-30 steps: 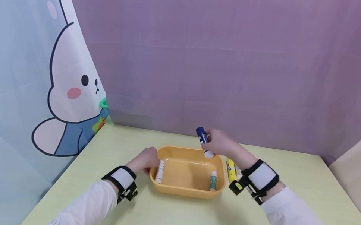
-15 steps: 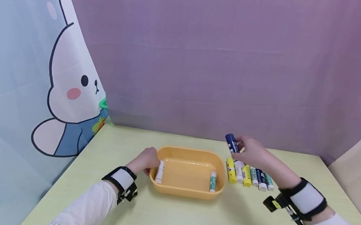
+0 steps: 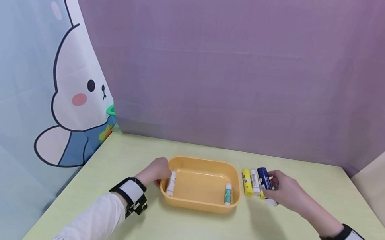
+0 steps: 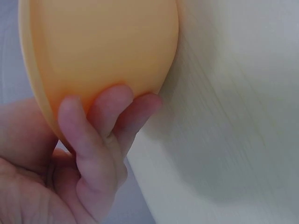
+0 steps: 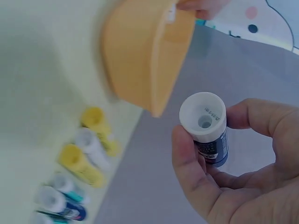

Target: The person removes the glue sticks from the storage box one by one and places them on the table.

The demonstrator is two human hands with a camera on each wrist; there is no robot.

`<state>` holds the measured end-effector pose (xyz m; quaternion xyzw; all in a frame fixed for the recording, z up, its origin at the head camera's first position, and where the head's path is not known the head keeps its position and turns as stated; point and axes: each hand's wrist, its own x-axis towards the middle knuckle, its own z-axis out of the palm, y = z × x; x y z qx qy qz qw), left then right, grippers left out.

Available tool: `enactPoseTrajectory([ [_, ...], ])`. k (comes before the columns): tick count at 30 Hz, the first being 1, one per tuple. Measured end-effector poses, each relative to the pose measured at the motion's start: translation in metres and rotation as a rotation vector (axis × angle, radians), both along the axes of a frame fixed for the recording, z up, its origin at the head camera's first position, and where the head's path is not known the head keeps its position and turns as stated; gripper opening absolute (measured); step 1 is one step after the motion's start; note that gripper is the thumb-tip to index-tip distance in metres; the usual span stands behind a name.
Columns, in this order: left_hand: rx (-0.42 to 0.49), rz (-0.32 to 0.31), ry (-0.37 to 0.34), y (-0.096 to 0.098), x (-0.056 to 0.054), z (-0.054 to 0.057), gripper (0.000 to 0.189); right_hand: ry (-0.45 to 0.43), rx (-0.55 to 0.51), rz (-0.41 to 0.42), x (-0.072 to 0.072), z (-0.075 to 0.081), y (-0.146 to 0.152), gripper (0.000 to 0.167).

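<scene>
My right hand (image 3: pixel 288 192) pinches a navy blue glue stick (image 3: pixel 263 176) between thumb and fingers, over the row of glue sticks at the basin's right. In the right wrist view, the white hollow base of this glue stick (image 5: pixel 203 117) faces the camera. My left hand (image 3: pixel 157 170) grips the left end of a yellow-orange plastic basin (image 3: pixel 198 205), its fingers (image 4: pixel 110 105) curled against the outer wall. Inside the basin, a white glue stick (image 3: pixel 171 183) lies along the left side and a teal-and-white glue stick (image 3: pixel 228 194) along the right.
On the pale table (image 3: pixel 185 235) right of the basin lie a yellow glue stick (image 3: pixel 247 182), a white glue stick (image 3: pixel 255 182) and several others, partly hidden by my right hand. A purple cloth (image 3: pixel 234 69) hangs behind the table, a rabbit-print cloth (image 3: pixel 5 113) at left.
My right hand has carried the navy glue stick from over the basin's right rim to the right and down, over the row. My left hand keeps its grip on the basin.
</scene>
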<state>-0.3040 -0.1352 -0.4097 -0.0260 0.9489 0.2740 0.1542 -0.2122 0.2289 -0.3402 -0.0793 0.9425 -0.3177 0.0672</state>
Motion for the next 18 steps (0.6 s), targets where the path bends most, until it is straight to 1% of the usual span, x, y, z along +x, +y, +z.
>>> enactPoseTrajectory([
  [4, 0.005, -0.001, -0.003, 0.000, 0.000, 0.002, 0.019, -0.037, -0.053, -0.016, 0.006, -0.021, 0.005, 0.060],
  [7, 0.004, -0.010, 0.001, 0.000, 0.001, 0.004, 0.018, -0.066, -0.070, -0.042, 0.009, -0.035, 0.006, 0.059],
  [12, -0.008, -0.014, -0.007, 0.001, 0.003, 0.007, 0.018, -0.110, -0.049, -0.084, 0.011, -0.052, 0.004, 0.055],
  [18, -0.015, 0.008, -0.031, 0.001, 0.001, 0.005, 0.022, -0.171, -0.010, -0.120, 0.011, -0.068, 0.001, 0.055],
])
